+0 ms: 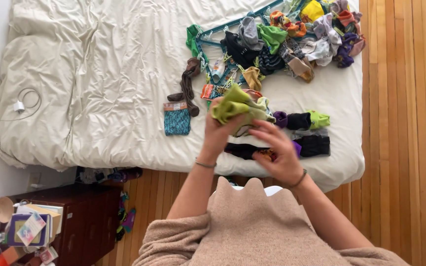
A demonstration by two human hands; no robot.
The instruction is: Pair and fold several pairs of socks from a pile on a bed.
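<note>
My left hand (216, 132) is raised over the near edge of the white bed (99, 74) and grips a bunched light-green sock (233, 105). My right hand (278, 153) is just to its right and lower, fingers spread, touching the sock's trailing end (253, 116). Below the hands lie dark socks: a black one (240, 150) and a black-and-purple one (312, 145). A purple, black and green sock (301, 120) lies to the right.
A teal clip hanger (223, 47) with a heap of mixed socks (301, 37) sits at the far right of the bed. A brown sock (188, 83) and blue patterned sock (176, 119) lie mid-bed. A white charger (19, 105) lies left. A dark nightstand (82, 216) holds books.
</note>
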